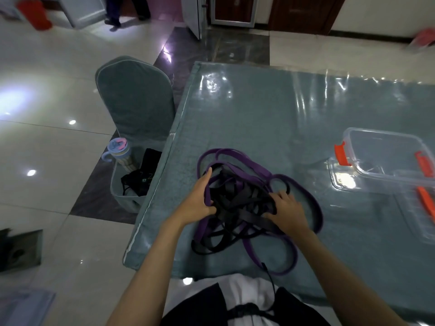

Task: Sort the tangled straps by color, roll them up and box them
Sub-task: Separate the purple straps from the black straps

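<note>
A tangled heap of straps lies on the table near its front edge: purple straps (244,158) loop around the outside and black straps (237,203) are knotted in the middle. My left hand (197,196) lies on the heap's left side, thumb hooked under a purple strap and fingers stretched along it. My right hand (286,208) rests on the heap's right side with fingers spread over the black straps. A clear plastic box (386,156) with orange latches stands at the right of the table, empty as far as I can see.
The table (259,109) wears a teal cloth under clear plastic. The box's lid (419,208) lies beside it at the right edge. A covered chair (136,100) stands left of the table, with a cup (118,152) and dark items on its seat.
</note>
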